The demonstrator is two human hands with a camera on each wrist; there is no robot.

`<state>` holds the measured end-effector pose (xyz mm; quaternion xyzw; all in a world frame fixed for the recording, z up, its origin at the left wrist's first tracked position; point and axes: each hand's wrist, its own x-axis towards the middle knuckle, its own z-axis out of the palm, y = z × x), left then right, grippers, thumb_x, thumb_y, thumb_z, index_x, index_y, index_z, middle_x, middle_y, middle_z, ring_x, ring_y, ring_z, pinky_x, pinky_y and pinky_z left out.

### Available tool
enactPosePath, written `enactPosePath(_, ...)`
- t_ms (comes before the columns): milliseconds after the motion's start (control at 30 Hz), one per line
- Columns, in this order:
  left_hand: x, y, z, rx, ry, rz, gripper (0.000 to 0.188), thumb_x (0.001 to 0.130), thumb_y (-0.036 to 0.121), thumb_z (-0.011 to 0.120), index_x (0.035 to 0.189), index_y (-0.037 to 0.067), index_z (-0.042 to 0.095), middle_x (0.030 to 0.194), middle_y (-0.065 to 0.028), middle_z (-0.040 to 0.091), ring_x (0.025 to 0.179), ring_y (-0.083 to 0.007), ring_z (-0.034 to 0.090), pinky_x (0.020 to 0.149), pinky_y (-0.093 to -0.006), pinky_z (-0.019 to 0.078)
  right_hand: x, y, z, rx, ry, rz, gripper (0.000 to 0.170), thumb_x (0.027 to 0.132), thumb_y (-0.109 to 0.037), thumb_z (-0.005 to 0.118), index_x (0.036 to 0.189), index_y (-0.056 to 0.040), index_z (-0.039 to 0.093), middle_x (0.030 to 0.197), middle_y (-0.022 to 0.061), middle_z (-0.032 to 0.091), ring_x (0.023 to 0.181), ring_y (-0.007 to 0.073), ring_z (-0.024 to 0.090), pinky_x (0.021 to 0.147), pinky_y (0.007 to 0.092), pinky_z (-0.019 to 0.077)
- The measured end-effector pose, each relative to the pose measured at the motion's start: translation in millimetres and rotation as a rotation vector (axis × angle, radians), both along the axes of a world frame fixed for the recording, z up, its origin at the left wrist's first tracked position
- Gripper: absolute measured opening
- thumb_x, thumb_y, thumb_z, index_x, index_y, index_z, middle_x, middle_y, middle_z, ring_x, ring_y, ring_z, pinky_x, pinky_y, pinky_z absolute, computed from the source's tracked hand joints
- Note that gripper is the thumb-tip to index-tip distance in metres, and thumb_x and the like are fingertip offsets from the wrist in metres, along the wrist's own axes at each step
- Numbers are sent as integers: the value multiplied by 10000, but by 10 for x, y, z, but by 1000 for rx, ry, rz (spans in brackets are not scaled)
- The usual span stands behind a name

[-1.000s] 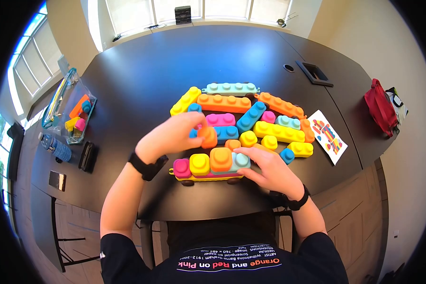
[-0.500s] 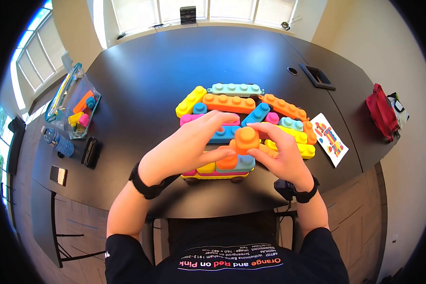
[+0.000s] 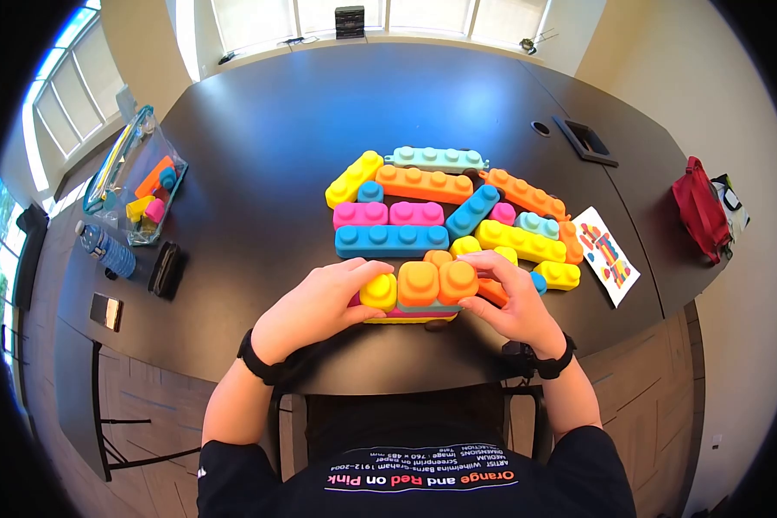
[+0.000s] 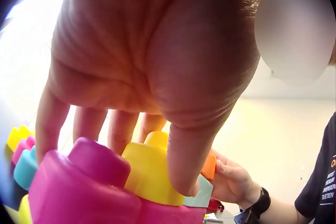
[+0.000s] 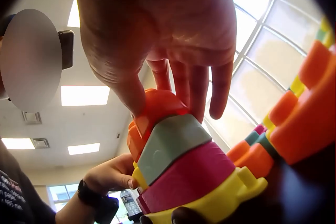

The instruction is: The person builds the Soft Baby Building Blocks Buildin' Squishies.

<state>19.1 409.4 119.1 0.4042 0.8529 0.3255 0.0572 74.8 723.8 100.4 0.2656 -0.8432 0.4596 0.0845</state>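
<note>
At six o'clock on the counter (image 3: 233,138), gripping the yellow block (image 3: 377,293) with the left hand (image 3: 313,302), wrapped round its sides; and over at its three o'clock, pinching the outer orange block (image 3: 458,282) with the right hand (image 3: 520,304)! Sitting snug beside the inner orange block (image 3: 418,283), above the mint block (image 5: 173,142). Reading down from there: magenta block (image 5: 191,176), then yellow base (image 5: 239,188) on dark wheels (image 5: 186,216). Looking beyond, toward eleven o'clock, to the long blue block (image 3: 391,243). Glancing out to ten for the clear bag (image 3: 119,192) with loose blocks (image 3: 154,177), then between two and three for the picture sheet (image 3: 609,257).
</note>
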Motion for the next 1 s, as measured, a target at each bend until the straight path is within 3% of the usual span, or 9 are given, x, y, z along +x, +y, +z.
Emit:
enactPosePath(300,39,54,-119,52,-31,8,586,850,117,839,1343,88,523,1148,-185,685,1080,-426,666,913,-452,545,22,-20,-112,-49,14,-55,505,916,-144,831,1352,-46,596,1273,121,702,1179,262,701,1018,376,571)
enactPosePath(500,79,-114,-134,54,-17,47,585,832,39,802,1338,83,511,1130,-215,681,1102,-444,658,904,-491,545,57,-37,81,18,13,-31,589,884,-129,849,1402,-61,578,1364,119,665,1158,257,705,1011,374,562)
enactPosePath(600,134,-404,-25,167,-121,197,623,842,33,813,1383,53,504,1172,-230,685,1084,-430,689,913,-425,559,65,45,18,-54,47,-50,612,864,-110,858,1410,-71,585,1401,122,645,1169,241,693,1010,369,559)
enactPosePath(700,137,-753,88,260,-157,349,661,811,10,843,1379,47,507,1146,-197,709,1059,-358,723,911,-397,562,55,65,7,-64,88,-47,547,866,-92,851,1364,-68,625,1383,125,657,1167,249,689,997,366,563)
enactPosePath(767,41,-1000,104,232,-34,412,678,809,0,857,1386,35,504,1141,-136,714,1022,-183,691,913,-352,566,61,70,33,9,137,-46,448,869,-76,841,1284,-53,674,1346,128,675,1154,273,693,984,360,567)
enactPosePath(800,-10,-1083,128,166,71,444,683,804,-10,848,1390,33,500,1128,-141,716,1020,-205,703,921,-349,559,70,62,56,8,133,-46,448,869,-76,841,1284,-53,674,1346,128,675,1154,273,693,984,360,567)
enactPosePath(833,-70,-1166,118,176,3,485,680,803,-18,835,1391,33,497,1121,-151,722,1032,-246,713,936,-355,551,77,53,89,40,138,-42,408,867,-71,839,1245,-47,688,1329,129,683,1142,287,696,970,360,568)
enactPosePath(1000,-347,-1381,-12,129,18,575,655,813,-31,812,1383,42,498,1103,-156,721,1045,-274,710,955,-367,539,114,9,189,76,131,-21,301,866,-56,829,1143,-30,716,1282,127,704,1119,309,699,924,360,569)
